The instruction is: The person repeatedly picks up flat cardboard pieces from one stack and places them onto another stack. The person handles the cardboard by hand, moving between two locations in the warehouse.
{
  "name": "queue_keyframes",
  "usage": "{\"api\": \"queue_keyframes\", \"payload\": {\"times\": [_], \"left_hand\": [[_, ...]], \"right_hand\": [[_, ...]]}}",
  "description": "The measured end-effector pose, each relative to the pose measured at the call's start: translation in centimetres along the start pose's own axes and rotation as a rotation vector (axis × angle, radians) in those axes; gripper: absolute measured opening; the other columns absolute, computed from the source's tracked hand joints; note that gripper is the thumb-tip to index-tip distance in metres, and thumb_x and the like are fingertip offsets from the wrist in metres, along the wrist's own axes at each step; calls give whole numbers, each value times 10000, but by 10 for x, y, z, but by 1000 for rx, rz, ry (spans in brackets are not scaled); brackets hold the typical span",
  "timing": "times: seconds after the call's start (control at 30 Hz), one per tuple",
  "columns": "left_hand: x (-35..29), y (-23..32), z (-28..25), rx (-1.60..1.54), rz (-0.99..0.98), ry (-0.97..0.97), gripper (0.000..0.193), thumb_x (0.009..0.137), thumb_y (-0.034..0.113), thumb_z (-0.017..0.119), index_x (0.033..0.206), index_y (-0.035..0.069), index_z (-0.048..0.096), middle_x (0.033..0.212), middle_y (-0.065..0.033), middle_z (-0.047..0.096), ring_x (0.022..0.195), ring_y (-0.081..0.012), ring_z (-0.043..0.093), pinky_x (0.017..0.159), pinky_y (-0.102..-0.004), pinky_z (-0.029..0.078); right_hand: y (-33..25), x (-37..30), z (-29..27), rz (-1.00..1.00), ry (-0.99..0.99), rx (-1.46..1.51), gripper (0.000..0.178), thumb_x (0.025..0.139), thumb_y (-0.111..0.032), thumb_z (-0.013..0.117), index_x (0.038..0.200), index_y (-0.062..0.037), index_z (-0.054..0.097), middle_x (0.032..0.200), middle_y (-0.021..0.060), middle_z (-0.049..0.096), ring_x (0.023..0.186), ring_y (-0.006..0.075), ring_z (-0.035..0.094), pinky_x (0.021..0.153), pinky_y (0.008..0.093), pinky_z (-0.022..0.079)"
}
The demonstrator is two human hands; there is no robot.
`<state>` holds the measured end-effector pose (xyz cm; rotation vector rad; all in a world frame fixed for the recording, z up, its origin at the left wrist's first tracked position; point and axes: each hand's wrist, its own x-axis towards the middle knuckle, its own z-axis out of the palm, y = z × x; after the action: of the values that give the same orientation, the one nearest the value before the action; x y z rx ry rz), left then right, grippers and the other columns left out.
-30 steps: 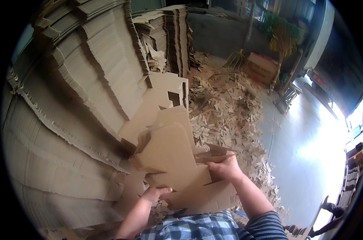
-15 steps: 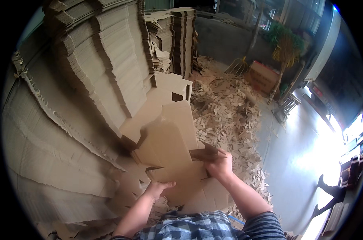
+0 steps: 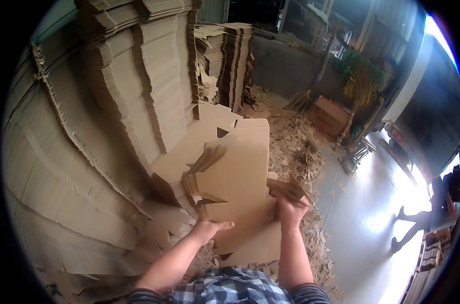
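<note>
A stack of flat die-cut cardboard sheets (image 3: pixel 245 172) stands tilted in front of me, its notched left edges fanned apart. My left hand (image 3: pixel 212 230) grips the near left side of the stack, thumb lying over the top sheet and fingers hidden beneath. At the right edge my right hand (image 3: pixel 290 210) is closed on a blurred brown cardboard piece (image 3: pixel 289 189). Whether that piece is still joined to the sheets I cannot tell. More flat cardboard (image 3: pixel 189 137) lies under and behind the stack.
Tall piles of cardboard (image 3: pixel 164 86) rise at the left, with another pile (image 3: pixel 225 61) farther back. Torn cardboard scraps (image 3: pixel 295 147) cover the floor beyond my right hand. A printed carton (image 3: pixel 328 116) sits near the far wall. Another person (image 3: pixel 427 218) is at the far right.
The cardboard stack has swung more upright and shifted right, its left edges now fanned. My right hand has moved right with the brown piece; my left hand has moved slightly right.
</note>
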<state>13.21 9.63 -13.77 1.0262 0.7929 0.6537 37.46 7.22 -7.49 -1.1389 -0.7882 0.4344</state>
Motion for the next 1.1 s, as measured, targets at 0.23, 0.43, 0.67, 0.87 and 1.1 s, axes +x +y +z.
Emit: {"api": "queue_keyframes", "payload": {"times": [0.23, 0.43, 0.67, 0.87, 1.1], "left_hand": [[-10, -18, -3, -153, -188, 160, 515, 750, 185, 806, 1172, -15, 589, 1106, -105, 650, 1010, -225, 621, 903, -377, 510], [6, 21, -40, -276, -62, 175, 452, 760, 159, 791, 1138, -3, 603, 1067, -94, 654, 968, -219, 627, 879, -358, 514], [7, 16, -44, -467, -93, 165, 464, 759, 208, 801, 1134, 23, 599, 1058, -91, 641, 970, -240, 617, 856, -390, 525], [11, -8, -19, -372, -42, 313, 547, 753, 210, 811, 1206, 26, 566, 1125, -81, 619, 1014, -225, 594, 896, -377, 493], [3, 41, 25, -93, -11, 317, 528, 730, 184, 819, 1160, -22, 594, 1130, -66, 622, 1016, -202, 583, 909, -347, 472]], "right_hand": [[-27, 104, -61, 71, 333, 151, 350, 844, -145, 712, 1139, 15, 614, 1017, 97, 658, 871, 190, 647, 773, 302, 539], [-2, 111, -167, 609, -434, -1284, 652, 763, -518, 732, 1134, 9, 635, 1042, 118, 677, 886, 241, 664, 792, 334, 534], [29, -34, -192, 762, -520, 171, 1146, 589, -518, 853, 1455, -41, 272, 1392, 184, 452, 1267, 340, 460, 1029, 487, 416], [52, -99, -133, 854, 7, 406, 765, 649, -172, 826, 1305, -20, 465, 1174, 135, 579, 1098, 271, 566, 903, 448, 491], [26, -62, -155, 687, 138, 345, 470, 685, -45, 802, 1101, 47, 604, 1006, 132, 674, 895, 282, 658, 828, 424, 536]]}}
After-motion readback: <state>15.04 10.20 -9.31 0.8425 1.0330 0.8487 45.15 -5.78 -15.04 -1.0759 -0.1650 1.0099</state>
